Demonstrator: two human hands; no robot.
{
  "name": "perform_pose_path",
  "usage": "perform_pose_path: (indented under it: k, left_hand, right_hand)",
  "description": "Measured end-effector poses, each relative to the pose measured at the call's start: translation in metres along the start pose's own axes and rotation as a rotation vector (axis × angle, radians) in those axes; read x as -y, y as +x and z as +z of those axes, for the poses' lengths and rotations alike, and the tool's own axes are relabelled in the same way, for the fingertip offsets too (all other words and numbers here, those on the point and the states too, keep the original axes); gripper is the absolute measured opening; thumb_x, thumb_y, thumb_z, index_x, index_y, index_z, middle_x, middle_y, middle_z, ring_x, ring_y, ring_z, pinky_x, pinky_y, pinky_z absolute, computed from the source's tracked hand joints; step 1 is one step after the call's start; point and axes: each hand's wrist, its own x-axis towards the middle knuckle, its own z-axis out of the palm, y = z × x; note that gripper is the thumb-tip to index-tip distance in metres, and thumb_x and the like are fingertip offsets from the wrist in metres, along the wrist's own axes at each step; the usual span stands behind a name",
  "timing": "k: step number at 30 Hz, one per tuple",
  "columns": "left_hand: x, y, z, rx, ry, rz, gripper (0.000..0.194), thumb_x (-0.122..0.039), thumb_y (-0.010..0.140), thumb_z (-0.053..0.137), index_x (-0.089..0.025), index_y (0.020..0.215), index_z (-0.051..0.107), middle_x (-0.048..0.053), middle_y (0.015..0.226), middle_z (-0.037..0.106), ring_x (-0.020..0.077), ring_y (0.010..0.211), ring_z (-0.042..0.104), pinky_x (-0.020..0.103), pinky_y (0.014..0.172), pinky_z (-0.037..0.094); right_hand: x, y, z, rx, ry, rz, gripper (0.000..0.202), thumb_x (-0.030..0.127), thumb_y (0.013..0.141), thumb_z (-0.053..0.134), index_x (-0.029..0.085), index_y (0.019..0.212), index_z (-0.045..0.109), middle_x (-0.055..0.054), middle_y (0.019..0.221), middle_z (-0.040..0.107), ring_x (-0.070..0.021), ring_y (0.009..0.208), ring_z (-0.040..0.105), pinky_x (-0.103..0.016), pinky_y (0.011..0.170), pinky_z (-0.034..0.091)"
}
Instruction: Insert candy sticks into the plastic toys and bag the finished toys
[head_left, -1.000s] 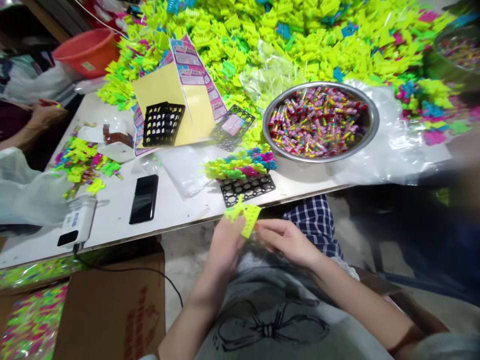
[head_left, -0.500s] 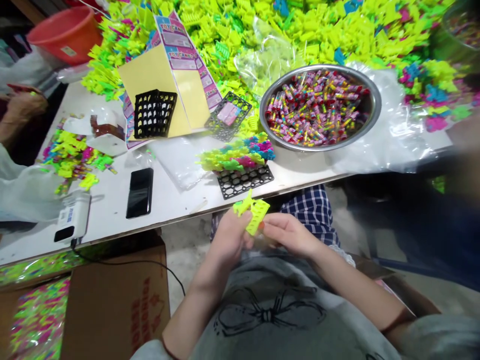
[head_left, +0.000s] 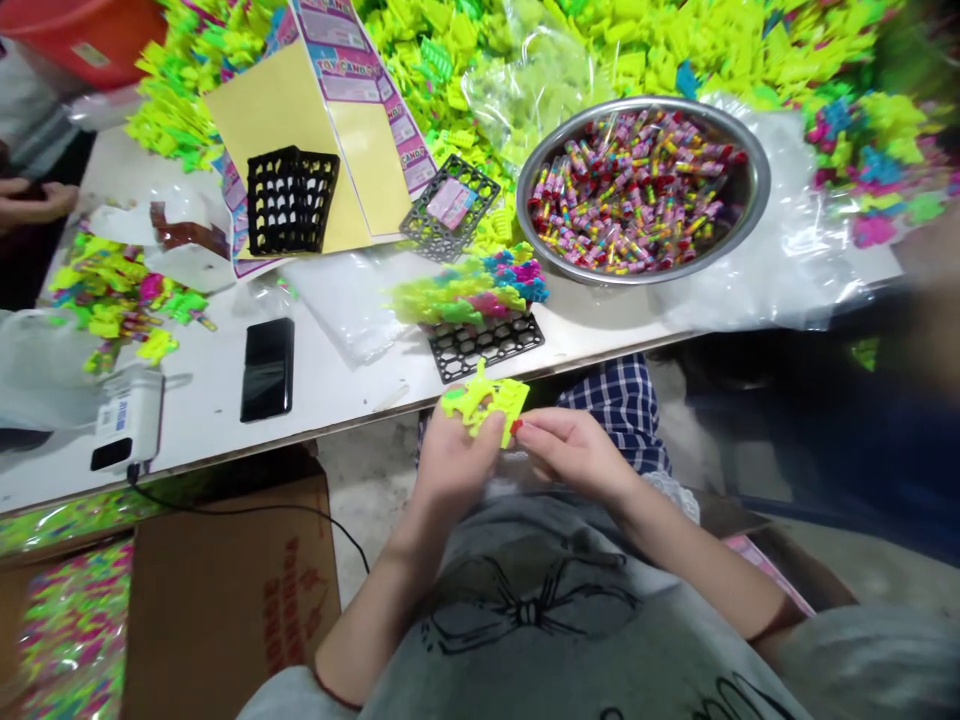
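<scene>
My left hand point(head_left: 454, 450) is closed around yellow-green plastic toy pieces point(head_left: 504, 402) below the table's front edge. At the right side of those pieces, my right hand point(head_left: 574, 447) pinches a small red-ended item point(head_left: 516, 426); the rest of it is hidden. Just beyond my hands, a row of yellow, pink and blue toys point(head_left: 480, 290) lies on a black plastic grid point(head_left: 487, 348) at the table edge. Behind to the right stands a metal bowl point(head_left: 757, 200) of small candy tubes point(head_left: 637, 195).
A phone point(head_left: 268, 370) and a white charger point(head_left: 142, 410) lie at the left. Printed cards point(head_left: 262, 120) and a black basket point(head_left: 292, 203) stand behind. A large yellow toy heap point(head_left: 660, 50) fills the back. Another person's hand point(head_left: 37, 203) is at far left.
The view has shifted, so the table items appear higher and farther left. Both my hands stay together at the yellow-green pieces, which have turned slightly.
</scene>
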Motion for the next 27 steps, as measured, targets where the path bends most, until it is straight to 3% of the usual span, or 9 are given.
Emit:
perform_pose_path:
  k: [3,5,8,10,13,17,22,27]
  left_hand:
    - [-0.003,0.003,-0.003,-0.016,-0.069,-0.07,0.025,-0.02,0.059,0.071,-0.019,0.079,0.055,-0.001,0.06,0.058,0.0131,0.058,0.055,0.019,0.045,0.038]
    - [-0.005,0.004,-0.002,-0.006,-0.1,-0.097,0.027,-0.021,0.059,0.071,-0.019,0.081,0.055,0.0,0.061,0.058,0.0127,0.056,0.054,0.019,0.044,0.036]
    - [-0.005,0.004,0.001,0.015,-0.142,-0.13,0.033,-0.026,0.061,0.071,-0.019,0.088,0.054,-0.002,0.057,0.057,0.0082,0.042,0.046,0.019,0.036,0.029]
    - [-0.005,0.003,0.003,0.039,-0.165,-0.142,0.035,-0.031,0.063,0.069,-0.02,0.092,0.051,-0.004,0.055,0.055,0.0045,0.033,0.037,0.018,0.032,0.023]
    - [-0.001,0.001,0.006,0.079,-0.18,-0.121,0.034,-0.033,0.066,0.068,-0.02,0.09,0.049,-0.006,0.052,0.052,0.0027,0.029,0.031,0.018,0.031,0.02]
    - [0.007,0.002,0.007,0.061,-0.173,-0.129,0.028,-0.032,0.067,0.067,-0.019,0.085,0.051,-0.006,0.05,0.049,0.0041,0.033,0.036,0.018,0.033,0.024]
    - [0.011,0.006,0.006,-0.022,-0.194,-0.162,0.022,-0.027,0.066,0.066,-0.019,0.081,0.052,-0.004,0.052,0.051,0.0084,0.043,0.047,0.019,0.039,0.031]
    - [0.013,0.006,0.007,-0.008,-0.164,-0.137,0.022,-0.027,0.067,0.066,-0.019,0.082,0.052,-0.004,0.055,0.053,0.0091,0.046,0.048,0.019,0.041,0.033]
  right_hand:
    - [-0.001,0.004,0.002,0.005,-0.037,-0.011,0.028,0.042,0.081,0.051,0.016,0.076,0.06,0.006,0.048,0.041,-0.0065,0.042,0.035,-0.018,0.04,0.026]
    - [0.001,0.005,0.002,-0.032,-0.132,-0.105,0.021,0.034,0.08,0.053,0.017,0.089,0.059,0.003,0.06,0.049,-0.0082,0.053,0.044,-0.019,0.048,0.034]
    - [0.007,0.005,0.0,-0.056,-0.23,-0.221,0.051,0.023,0.078,0.053,0.023,0.127,0.036,0.005,0.064,0.049,-0.0086,0.056,0.045,-0.019,0.054,0.037]
    - [0.011,0.005,-0.003,-0.044,-0.354,-0.285,0.064,0.019,0.077,0.051,0.025,0.135,0.024,0.006,0.062,0.046,-0.0084,0.055,0.044,-0.02,0.057,0.038]
    - [0.014,0.005,-0.005,-0.088,-0.611,-0.374,0.062,0.017,0.073,0.051,0.024,0.132,0.034,0.004,0.067,0.049,-0.0094,0.059,0.046,-0.021,0.062,0.04]
    - [0.008,0.008,-0.003,-0.223,-0.793,-0.417,0.06,0.02,0.069,0.054,0.023,0.128,0.042,0.002,0.067,0.054,-0.0107,0.056,0.046,-0.021,0.059,0.041]
    - [0.004,0.01,-0.001,-0.243,-0.815,-0.428,0.059,0.021,0.068,0.053,0.021,0.126,0.044,0.003,0.066,0.054,-0.0097,0.052,0.044,-0.02,0.057,0.041]
    - [0.007,0.012,-0.003,-0.238,-0.787,-0.407,0.056,0.018,0.068,0.052,0.022,0.123,0.047,0.003,0.064,0.052,-0.0095,0.053,0.044,-0.019,0.055,0.04]
